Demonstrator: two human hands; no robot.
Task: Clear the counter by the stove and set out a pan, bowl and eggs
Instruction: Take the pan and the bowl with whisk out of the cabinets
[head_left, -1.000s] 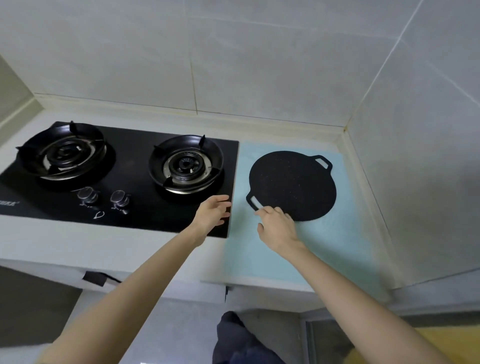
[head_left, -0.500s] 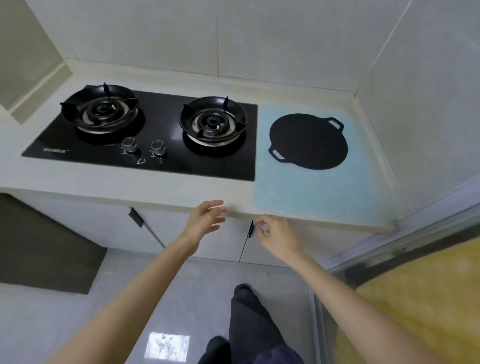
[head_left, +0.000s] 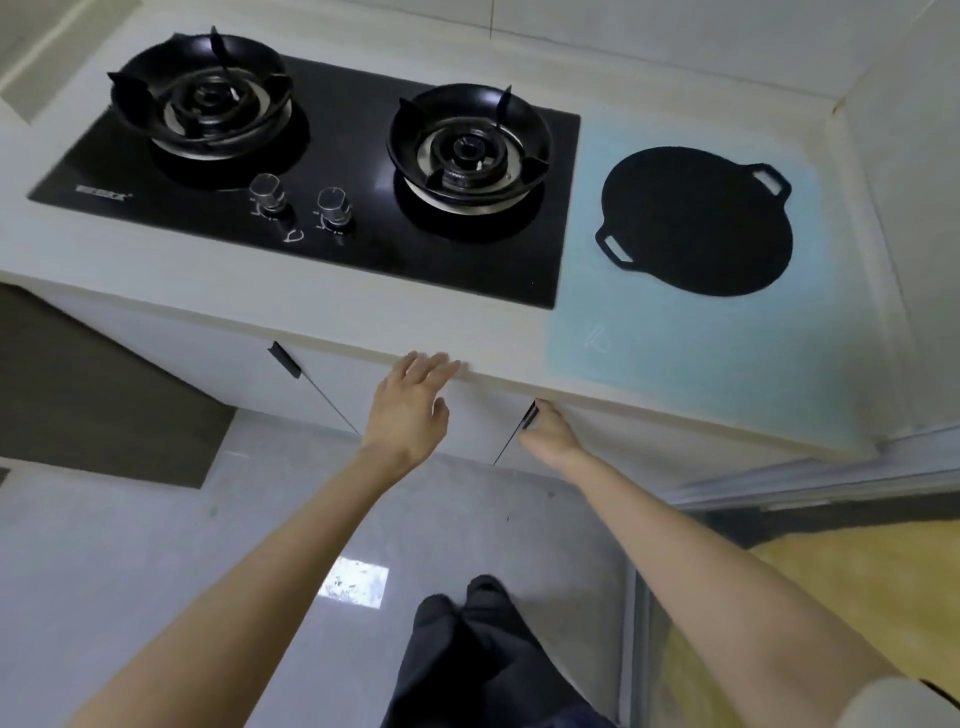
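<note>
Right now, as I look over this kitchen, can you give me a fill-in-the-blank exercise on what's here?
The mat under the black pan is light ___.
The stove has ___ burners.
The left hand, fingers straight, holds ___.
The right hand is at a cabinet handle coloured ___.
Missing words: blue; two; nothing; black.

Left hand outstretched, fingers straight; right hand with fingers hidden.

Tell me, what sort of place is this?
Most likely a home kitchen: a black glass two-burner gas stove set into a pale counter, a flat round black pan beside it, white cupboard doors below.
</note>
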